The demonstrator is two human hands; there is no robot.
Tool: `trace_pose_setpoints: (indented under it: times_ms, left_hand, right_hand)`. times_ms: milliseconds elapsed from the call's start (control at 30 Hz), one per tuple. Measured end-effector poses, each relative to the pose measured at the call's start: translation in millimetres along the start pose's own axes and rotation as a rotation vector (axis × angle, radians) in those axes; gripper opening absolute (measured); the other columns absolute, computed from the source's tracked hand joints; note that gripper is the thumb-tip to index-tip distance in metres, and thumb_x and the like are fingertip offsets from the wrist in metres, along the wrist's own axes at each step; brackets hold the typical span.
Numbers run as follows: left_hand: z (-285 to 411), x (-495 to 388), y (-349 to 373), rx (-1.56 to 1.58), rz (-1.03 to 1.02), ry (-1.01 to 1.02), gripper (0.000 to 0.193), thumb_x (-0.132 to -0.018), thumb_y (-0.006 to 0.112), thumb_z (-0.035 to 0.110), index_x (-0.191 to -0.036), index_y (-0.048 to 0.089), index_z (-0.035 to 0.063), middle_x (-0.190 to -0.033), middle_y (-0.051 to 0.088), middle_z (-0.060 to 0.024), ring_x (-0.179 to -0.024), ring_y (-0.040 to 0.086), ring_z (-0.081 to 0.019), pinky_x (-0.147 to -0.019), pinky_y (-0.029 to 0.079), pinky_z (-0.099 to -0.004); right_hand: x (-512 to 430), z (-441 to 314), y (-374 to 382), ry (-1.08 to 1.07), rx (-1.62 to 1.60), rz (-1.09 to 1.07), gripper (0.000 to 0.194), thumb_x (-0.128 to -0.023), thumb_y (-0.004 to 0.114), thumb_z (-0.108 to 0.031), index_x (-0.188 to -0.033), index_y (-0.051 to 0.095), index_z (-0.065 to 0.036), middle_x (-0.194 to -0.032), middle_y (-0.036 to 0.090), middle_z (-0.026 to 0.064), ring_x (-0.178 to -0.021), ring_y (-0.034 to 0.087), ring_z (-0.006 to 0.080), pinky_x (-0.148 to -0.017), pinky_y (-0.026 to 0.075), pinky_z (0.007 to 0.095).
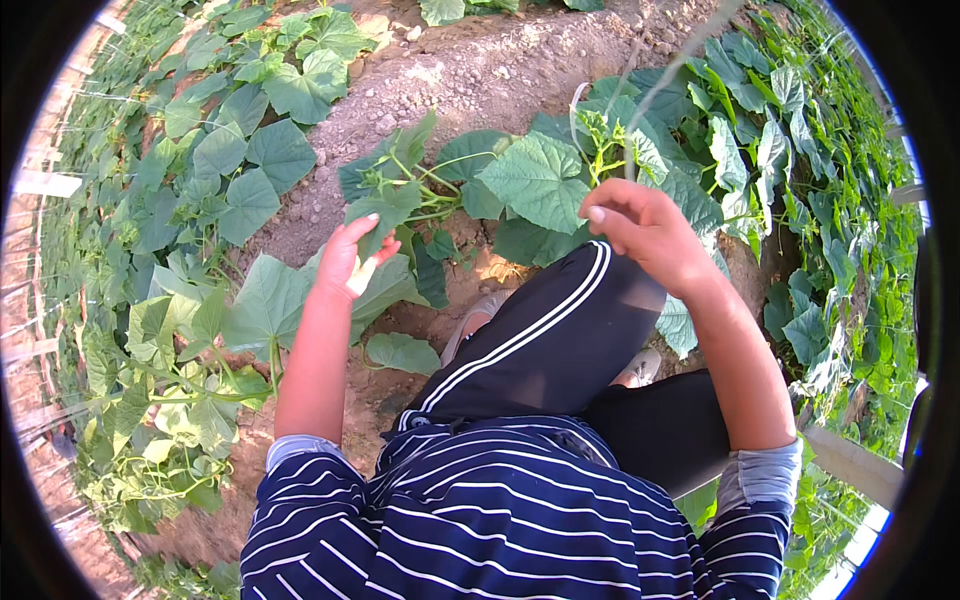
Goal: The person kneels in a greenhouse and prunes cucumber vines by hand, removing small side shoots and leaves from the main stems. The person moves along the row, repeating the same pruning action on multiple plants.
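Note:
In the head view, my left hand (352, 255) has its thumb on top of a green leaf (390, 206) and its fingers behind it. That leaf belongs to a vine shoot (431, 195) resembling cucumber, lying low over the soil. My right hand (641, 225) is raised above my knee, with thumb and fingertips bent close together. A pale string (664, 82) comes down from the upper right to the back of this hand; whether the fingers grip it is hidden. Just beyond the hand stands a young vine tip (600, 142), with a white loop (576, 112) beside it.
A ridge of dry, cloddy soil (450, 82) runs behind the vine. Dense leafy vines stand at the left (255, 165) and right (810, 150). My bent leg in black trousers (525, 337) is close beneath the right hand. A pale beam (855, 465) lies at the lower right.

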State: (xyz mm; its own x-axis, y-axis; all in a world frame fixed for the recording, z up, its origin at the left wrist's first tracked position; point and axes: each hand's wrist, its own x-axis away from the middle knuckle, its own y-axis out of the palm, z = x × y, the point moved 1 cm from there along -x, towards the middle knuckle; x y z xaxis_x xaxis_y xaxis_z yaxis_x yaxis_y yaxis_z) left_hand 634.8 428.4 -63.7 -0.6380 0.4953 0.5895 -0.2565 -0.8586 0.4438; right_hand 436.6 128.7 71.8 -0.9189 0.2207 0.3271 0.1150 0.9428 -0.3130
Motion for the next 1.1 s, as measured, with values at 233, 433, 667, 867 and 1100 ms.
trace_pose_setpoints:
  times_ms: [233, 433, 667, 867, 1100]
  left_hand:
    - [8.7, 3.7, -34.2, 0.201, 0.014, 0.008, 0.016, -0.085, 0.058, 0.011, -0.095, 0.057, -0.0003, -0.093, 0.062, -0.0141, -0.083, 0.061, -0.0266, -0.083, 0.052, -0.0446]
    - [14.4, 13.5, -5.0, 0.05, -0.084, 0.062, 0.024, -0.084, 0.058, 0.012, -0.103, 0.057, -0.001, -0.099, 0.063, -0.0137, -0.09, 0.062, -0.0261, -0.083, 0.052, -0.0454]
    - [4.4, -20.1, -3.9, 0.043, -0.19, 0.066, 0.035, -0.088, 0.054, 0.022, -0.115, 0.053, -0.0011, -0.105, 0.062, -0.0144, -0.091, 0.062, -0.0244, -0.085, 0.05, -0.0428]
    - [-21.6, -17.9, 54.2, 0.426, -0.204, 0.204, 0.067, -0.093, 0.027, 0.057, -0.113, 0.052, -0.0011, -0.102, 0.06, -0.0145, -0.09, 0.058, -0.0249, -0.087, 0.047, -0.0429]
    - [-170.4, -49.9, 21.1, -1.388, 0.211, 0.073, 0.043, -0.073, 0.074, 0.033, -0.094, 0.058, -0.0012, -0.082, 0.062, -0.0141, -0.075, 0.062, -0.0312, -0.071, 0.05, -0.0396]
  right_hand:
    - [-147.1, 15.5, 104.6, -0.098, 0.373, -0.286, 0.022, -0.085, 0.057, -0.02, -0.095, 0.065, -0.002, -0.073, 0.064, 0.005, -0.063, 0.058, 0.0137, -0.059, 0.047, 0.0292]
    - [-195.3, 54.7, 139.4, -0.255, 0.492, -0.192, 0.025, -0.075, 0.057, -0.006, -0.099, 0.065, -0.009, -0.088, 0.064, 0.016, -0.088, 0.061, 0.0335, -0.078, 0.048, 0.0403]
    - [-201.3, 71.9, 146.3, -0.297, 0.412, -0.184, 0.021, -0.071, 0.064, -0.007, -0.092, 0.063, -0.006, -0.089, 0.062, 0.0156, -0.09, 0.059, 0.0348, -0.077, 0.046, 0.0423]
    - [-221.1, 95.3, 128.1, -0.139, 0.373, -0.09, 0.021, -0.073, 0.072, -0.015, -0.085, 0.061, -0.001, -0.073, 0.061, 0.0142, -0.069, 0.059, 0.0264, -0.064, 0.046, 0.0381]
    - [-219.2, 95.0, 125.6, -0.214, 0.297, -0.068, 0.025, -0.07, 0.073, -0.019, -0.073, 0.056, -0.002, -0.068, 0.056, 0.0163, -0.069, 0.055, 0.0354, -0.064, 0.043, 0.0438]
